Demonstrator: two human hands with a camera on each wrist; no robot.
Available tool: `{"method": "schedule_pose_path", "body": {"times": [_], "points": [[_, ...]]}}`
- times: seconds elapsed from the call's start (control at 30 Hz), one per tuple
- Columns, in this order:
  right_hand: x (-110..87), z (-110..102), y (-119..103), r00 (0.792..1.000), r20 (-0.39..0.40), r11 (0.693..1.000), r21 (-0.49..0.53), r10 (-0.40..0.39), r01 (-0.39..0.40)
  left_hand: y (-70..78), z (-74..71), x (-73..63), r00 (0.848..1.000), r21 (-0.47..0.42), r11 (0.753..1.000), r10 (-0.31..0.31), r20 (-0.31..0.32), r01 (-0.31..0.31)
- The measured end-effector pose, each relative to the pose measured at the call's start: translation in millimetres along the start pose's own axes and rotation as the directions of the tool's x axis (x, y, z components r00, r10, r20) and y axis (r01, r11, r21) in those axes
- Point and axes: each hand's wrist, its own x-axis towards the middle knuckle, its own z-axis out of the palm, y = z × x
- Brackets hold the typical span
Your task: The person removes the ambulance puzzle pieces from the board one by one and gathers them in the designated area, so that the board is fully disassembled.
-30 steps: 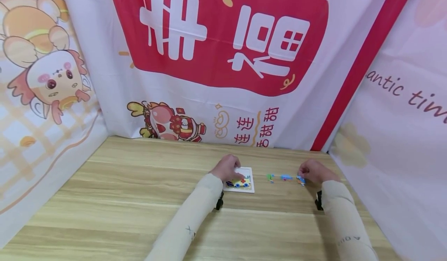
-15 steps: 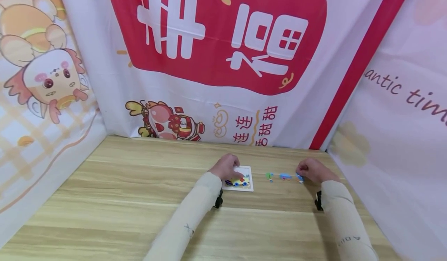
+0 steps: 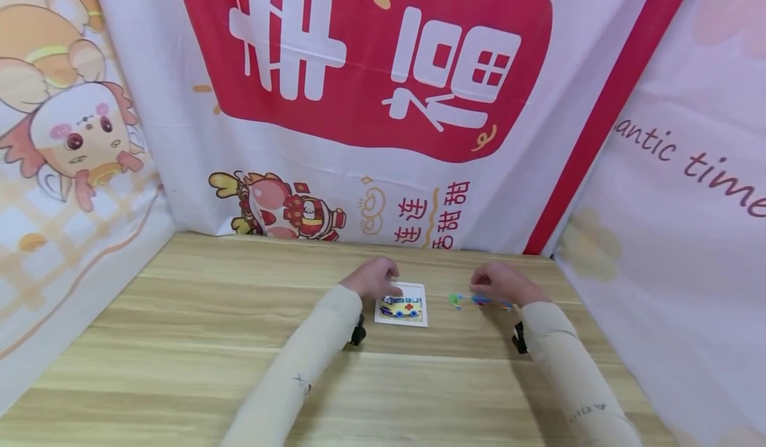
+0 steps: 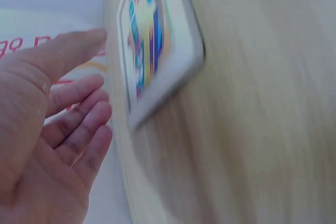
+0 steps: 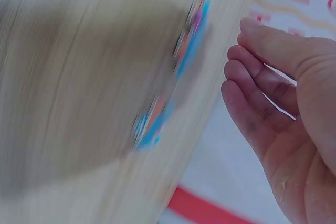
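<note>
Left hand (image 3: 371,277) — relaxed, empty, near square white-framed ambulance puzzle (image 4: 169,74) | right hand (image 3: 509,282) — loosely bent, empty, near flat blue-orange puzzle pieces (image 5: 193,43)

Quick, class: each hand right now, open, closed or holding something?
Left hand: open, holding nothing.
Right hand: open, loosely curled, nothing visibly held.

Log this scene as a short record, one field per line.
Surface: wood-grain table
Centrepiece: framed ambulance picture, lying flat
Loose parts: one green piece and two mostly blue pieces, in a row right of the picture
Left hand: above the picture's far left corner, holding nothing
Right hand: above the blue pieces, nothing visible in its grasp
Backdrop: white cloth with red panel
</note>
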Motion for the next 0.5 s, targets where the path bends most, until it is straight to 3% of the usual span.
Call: {"method": "schedule_pose_path", "body": {"times": [0.17,0.3,0.5], "points": [[22.6,14,-35,0.998,0.027,0.997,-0.044,-0.056,0.058,-16.0,-8.4,-11.3,0.999,0.035,0.999,0.027,0.045,-0.028],[37.3,24,-66,0.992,0.065,0.993,-0.044,-0.105,0.108,-24.0,-9.3,-19.5,0.994,0.057,0.994,0.087,0.071,-0.091],[57.2,38,-111,0.966,0.099,0.97,-0.024,-0.239,0.242,-25.9,-10.9,-24.6,0.985,0.068,0.985,0.152,0.079,-0.158]]}}
